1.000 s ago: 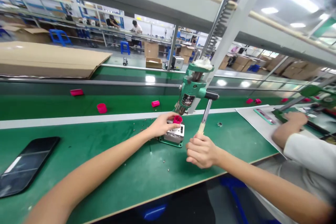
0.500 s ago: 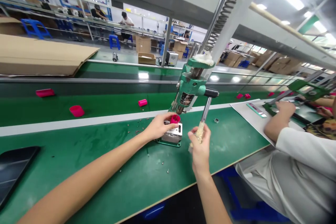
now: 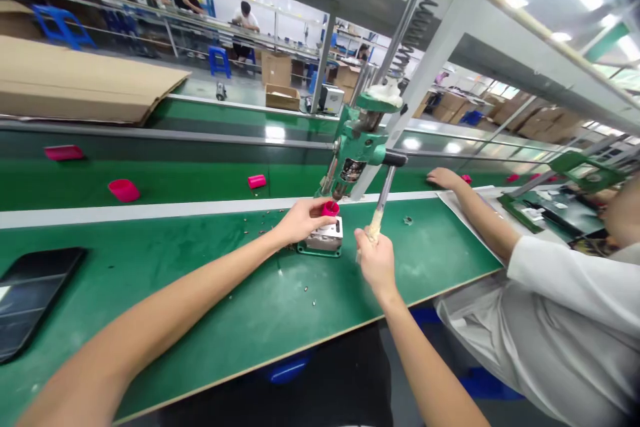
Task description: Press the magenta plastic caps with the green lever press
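My left hand (image 3: 300,221) has its fingers closed round a short pink plastic tube (image 3: 331,208), which sits on the metal block of a green hand press (image 3: 356,147). The press ram reaches down into the tube's open top. To the right, my right hand (image 3: 377,259) is wrapped round the taped grip of the press lever (image 3: 385,192). The lever slants down toward me. Below the block, the green base plate (image 3: 319,253) rests on the bench, with small metal bits scattered near it.
Pink tubes (image 3: 257,181) lie on the green conveyor belt (image 3: 200,181) behind the bench. A black tray (image 3: 37,293) is at the left. Flattened cardboard (image 3: 85,80) lies at the far left. At the right, a co-worker's arm (image 3: 480,210) reaches toward the belt.
The ram has come down into the pink tube, and my right hand has turned with the lever. Tubes on the belt have shifted left. The co-worker's hand has moved out to the belt.
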